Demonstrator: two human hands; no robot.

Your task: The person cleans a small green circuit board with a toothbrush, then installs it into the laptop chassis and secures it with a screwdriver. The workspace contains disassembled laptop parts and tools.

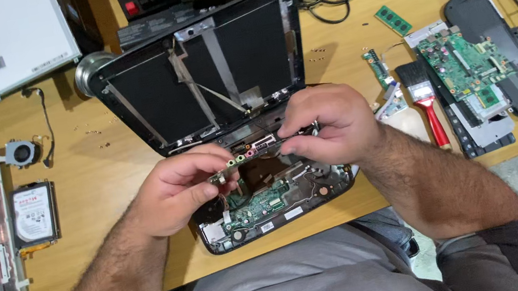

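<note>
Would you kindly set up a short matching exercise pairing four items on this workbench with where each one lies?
Items:
1. hard drive
2. paintbrush
3. small fan
4. memory stick

Places:
A. far side of the table, right of the laptop lid
B. left side, just beyond the hard drive
C. left of the left hand
D. right of the right hand, red handle toward the person

Pairs: 1-C, 2-D, 3-B, 4-A

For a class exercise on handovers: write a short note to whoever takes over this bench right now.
Left hand and right hand: both pinch a narrow port board, lifted over the open laptop base.
Done: laptop opened, screen back bared; green motherboard, hard drive and small fan lie out on the table.
Left: a green board remains in the base.
</note>
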